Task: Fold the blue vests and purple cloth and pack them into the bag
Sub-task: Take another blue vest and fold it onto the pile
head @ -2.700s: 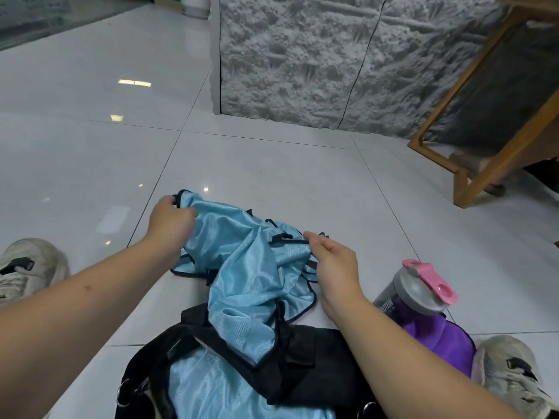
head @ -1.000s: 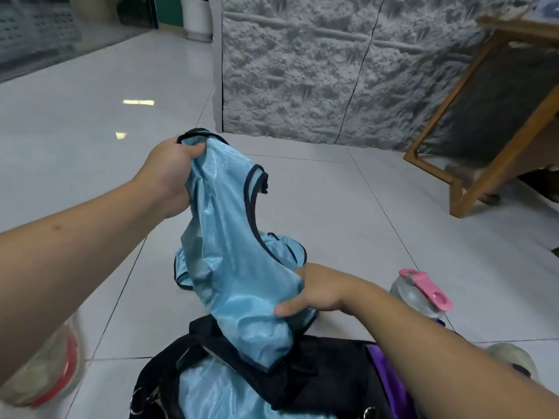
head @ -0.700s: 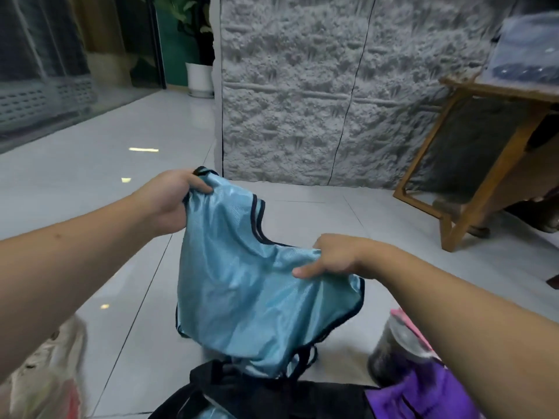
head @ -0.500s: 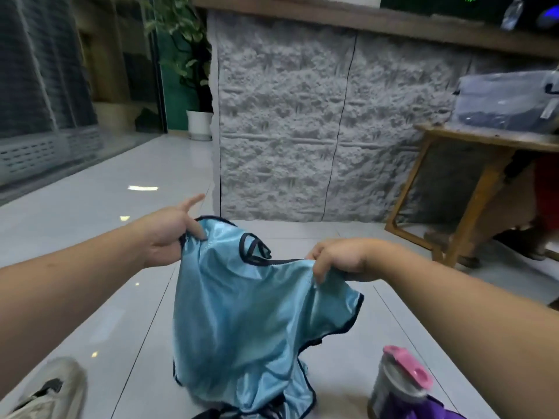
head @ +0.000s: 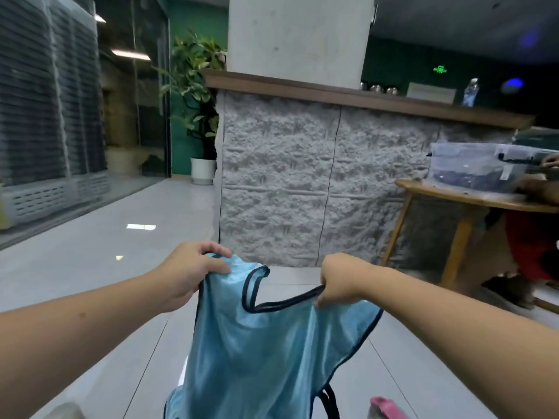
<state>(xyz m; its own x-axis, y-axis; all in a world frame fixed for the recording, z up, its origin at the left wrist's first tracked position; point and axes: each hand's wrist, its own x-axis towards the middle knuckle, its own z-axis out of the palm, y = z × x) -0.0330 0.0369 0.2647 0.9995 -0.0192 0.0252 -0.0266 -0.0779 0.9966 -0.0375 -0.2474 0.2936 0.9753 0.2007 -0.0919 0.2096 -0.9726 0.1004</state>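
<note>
a light blue vest (head: 266, 352) with dark navy trim hangs in the lower middle of the frame, held up off the floor by both hands. the left hand (head: 190, 270), left of centre, pinches one shoulder strap between thumb and curled fingers, so that strap stands up as a small peak. the right hand (head: 338, 282), right of centre, grips the dark trim of the neckline with curled fingers, pulling it taut between the two hands. the vest's body falls straight down from there and runs out of the bottom edge of the frame (its hem is not in view). a pink lid (head: 384, 408) peeks in at the bottom right, blurred. the pale tiled floor (head: 99, 267) fills the left and lower parts. behind the hands, in the middle, stands a grey rough-textured counter (head: 302, 182) with a wooden top edge. a potted plant (head: 196, 116) in a white pot sits at upper left beside it. at the right edge a wooden table (head: 453, 207) carries a clear plastic bin (head: 472, 167).
</note>
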